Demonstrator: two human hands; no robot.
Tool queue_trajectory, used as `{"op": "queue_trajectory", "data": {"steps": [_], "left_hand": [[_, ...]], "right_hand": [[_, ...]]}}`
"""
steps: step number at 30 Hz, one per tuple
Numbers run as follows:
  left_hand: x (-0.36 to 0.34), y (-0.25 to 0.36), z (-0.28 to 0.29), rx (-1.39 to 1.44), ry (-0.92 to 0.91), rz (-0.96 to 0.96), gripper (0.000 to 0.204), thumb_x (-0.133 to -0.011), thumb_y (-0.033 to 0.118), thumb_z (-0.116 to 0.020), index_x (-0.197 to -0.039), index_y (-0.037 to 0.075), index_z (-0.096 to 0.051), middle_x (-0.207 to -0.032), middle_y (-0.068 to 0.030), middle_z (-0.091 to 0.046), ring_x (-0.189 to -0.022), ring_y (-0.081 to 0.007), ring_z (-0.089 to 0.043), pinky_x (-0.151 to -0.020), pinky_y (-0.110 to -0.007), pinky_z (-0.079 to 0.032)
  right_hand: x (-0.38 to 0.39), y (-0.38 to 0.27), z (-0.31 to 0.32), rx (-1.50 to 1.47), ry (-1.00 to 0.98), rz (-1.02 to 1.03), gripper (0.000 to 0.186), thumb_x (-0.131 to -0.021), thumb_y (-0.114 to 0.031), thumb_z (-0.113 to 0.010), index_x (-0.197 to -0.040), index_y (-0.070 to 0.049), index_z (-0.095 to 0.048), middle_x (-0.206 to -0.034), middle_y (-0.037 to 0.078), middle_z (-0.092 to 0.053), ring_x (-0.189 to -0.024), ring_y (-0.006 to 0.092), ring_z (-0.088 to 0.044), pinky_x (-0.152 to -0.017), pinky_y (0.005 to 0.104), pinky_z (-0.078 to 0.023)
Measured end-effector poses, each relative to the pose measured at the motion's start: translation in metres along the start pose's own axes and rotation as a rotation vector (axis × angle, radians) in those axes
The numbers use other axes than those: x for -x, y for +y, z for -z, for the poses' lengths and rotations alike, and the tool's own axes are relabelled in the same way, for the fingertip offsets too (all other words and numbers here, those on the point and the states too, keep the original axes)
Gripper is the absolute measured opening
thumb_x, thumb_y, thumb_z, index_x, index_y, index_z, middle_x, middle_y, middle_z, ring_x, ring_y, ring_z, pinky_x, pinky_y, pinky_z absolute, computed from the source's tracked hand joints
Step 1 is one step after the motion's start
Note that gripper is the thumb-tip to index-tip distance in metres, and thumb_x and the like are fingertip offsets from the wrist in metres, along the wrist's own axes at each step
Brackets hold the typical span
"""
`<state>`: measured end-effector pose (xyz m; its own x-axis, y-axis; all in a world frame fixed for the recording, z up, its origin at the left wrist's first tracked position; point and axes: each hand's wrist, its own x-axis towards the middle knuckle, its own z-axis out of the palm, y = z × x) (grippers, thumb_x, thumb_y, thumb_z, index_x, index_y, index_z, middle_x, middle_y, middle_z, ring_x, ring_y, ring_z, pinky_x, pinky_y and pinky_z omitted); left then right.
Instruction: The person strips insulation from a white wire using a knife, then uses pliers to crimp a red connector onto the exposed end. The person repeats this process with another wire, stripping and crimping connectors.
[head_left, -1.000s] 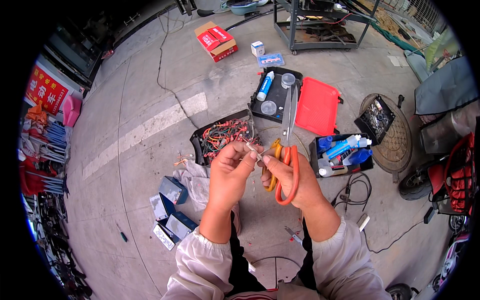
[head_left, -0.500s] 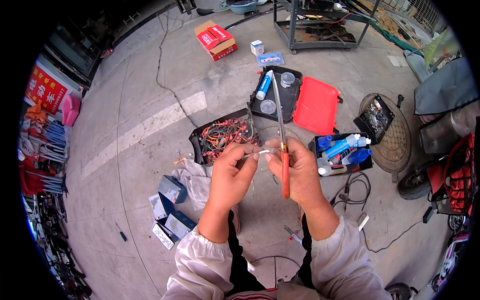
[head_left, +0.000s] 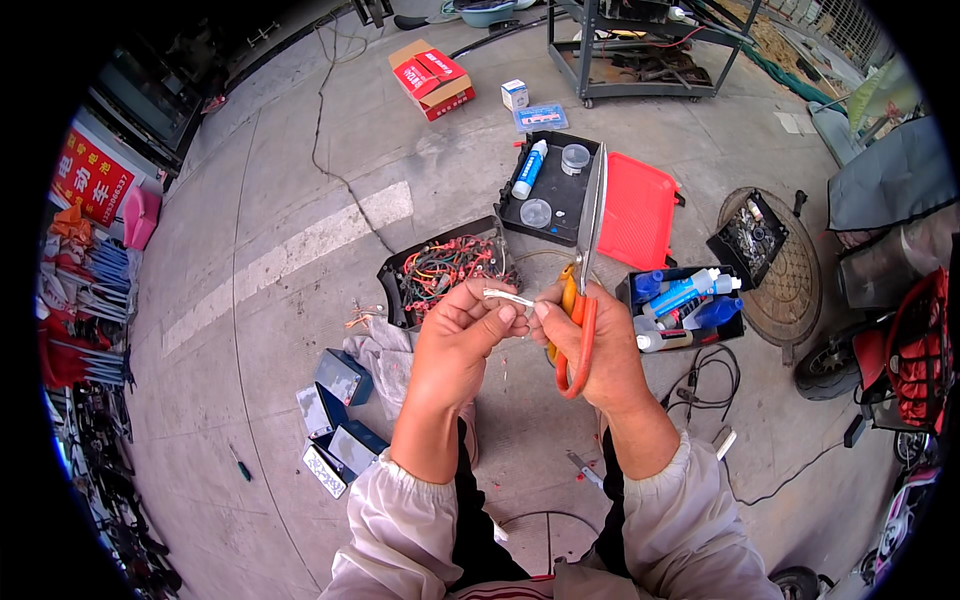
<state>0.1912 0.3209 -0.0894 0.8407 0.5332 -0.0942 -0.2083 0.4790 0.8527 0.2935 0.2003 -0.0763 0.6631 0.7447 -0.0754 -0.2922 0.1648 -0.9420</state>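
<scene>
Between my two hands runs a thin white strip [head_left: 512, 297], perhaps a wire or a piece of tubing. My left hand [head_left: 455, 338] is closed, thumb against fingers, at the strip's left part. The thumb and a finger of my right hand [head_left: 612, 355] pinch its right end. That same hand carries a pair of scissors [head_left: 597, 215] with long metal blades pointing away from me; the orange and yellow handles hang in the palm. Just beyond the left hand sits a black tray [head_left: 395, 290] heaped with red, black and green wires.
A black case [head_left: 565, 215] with a red lid [head_left: 635, 215] lies ahead, tube and clear tubs inside. A bin of bottles [head_left: 690, 305] stands right, near a black tray of small parts [head_left: 750, 240]. Blue boxes [head_left: 345, 380] and a grey cloth [head_left: 385, 360] lie left.
The scissors have turned and shifted right, so both handles now show. More of the white strip is visible between my hands.
</scene>
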Motion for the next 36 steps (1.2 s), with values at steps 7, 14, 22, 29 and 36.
{"op": "queue_trajectory", "data": {"steps": [7, 14, 22, 29, 36], "left_hand": [[-0.001, -0.007, -0.005, 0.031, 0.060, -0.034, 0.011, -0.093, 0.006, -0.060, -0.102, 0.001, -0.063, -0.093, -0.0080, -0.068, -0.078, -0.0130, -0.063, -0.074, -0.028, -0.053], [-0.003, 0.003, 0.005, 0.085, 0.190, -0.066, 0.010, -0.095, 0.009, -0.058, -0.099, 0.002, -0.063, -0.091, -0.0076, -0.068, -0.069, -0.0092, -0.061, -0.060, -0.024, -0.053], [-0.001, 0.006, 0.005, -0.095, 0.284, -0.101, 0.010, -0.095, 0.007, -0.057, -0.096, 0.001, -0.064, -0.080, -0.0048, -0.067, -0.066, -0.0093, -0.061, -0.063, -0.024, -0.052], [0.002, 0.006, 0.004, -0.199, 0.265, -0.122, 0.009, -0.096, 0.006, -0.056, -0.093, 0.000, -0.062, -0.076, -0.0049, -0.066, -0.066, -0.0089, -0.060, -0.064, -0.022, -0.050], [0.005, 0.008, 0.001, -0.245, 0.274, -0.096, 0.009, -0.095, 0.007, -0.057, -0.090, 0.001, -0.062, -0.075, -0.0035, -0.065, -0.065, -0.0088, -0.060, -0.063, -0.022, -0.049]], "right_hand": [[0.003, -0.003, -0.004, 0.056, -0.016, -0.092, 0.013, -0.093, -0.015, -0.062, -0.091, -0.003, -0.056, -0.075, 0.002, -0.060, -0.064, 0.0071, -0.054, -0.058, 0.0221, -0.043], [0.002, 0.006, 0.002, 0.927, 0.049, 0.312, 0.058, -0.076, -0.042, -0.079, -0.098, 0.004, -0.053, -0.088, 0.020, -0.061, -0.083, 0.0347, -0.062, -0.071, 0.0417, -0.050], [0.007, 0.009, -0.010, 1.152, 0.036, 0.297, 0.069, -0.071, -0.049, -0.079, -0.099, 0.007, -0.052, -0.088, 0.024, -0.058, -0.085, 0.0404, -0.059, -0.075, 0.0460, -0.047], [0.007, 0.014, -0.015, 1.135, 0.029, 0.217, 0.069, -0.072, -0.047, -0.079, -0.100, 0.008, -0.049, -0.089, 0.023, -0.057, -0.086, 0.0400, -0.059, -0.076, 0.0457, -0.047], [0.009, 0.020, -0.018, 1.166, 0.031, 0.246, 0.068, -0.075, -0.045, -0.078, -0.104, 0.008, -0.047, -0.092, 0.025, -0.056, -0.091, 0.0404, -0.058, -0.079, 0.0455, -0.046]]}}
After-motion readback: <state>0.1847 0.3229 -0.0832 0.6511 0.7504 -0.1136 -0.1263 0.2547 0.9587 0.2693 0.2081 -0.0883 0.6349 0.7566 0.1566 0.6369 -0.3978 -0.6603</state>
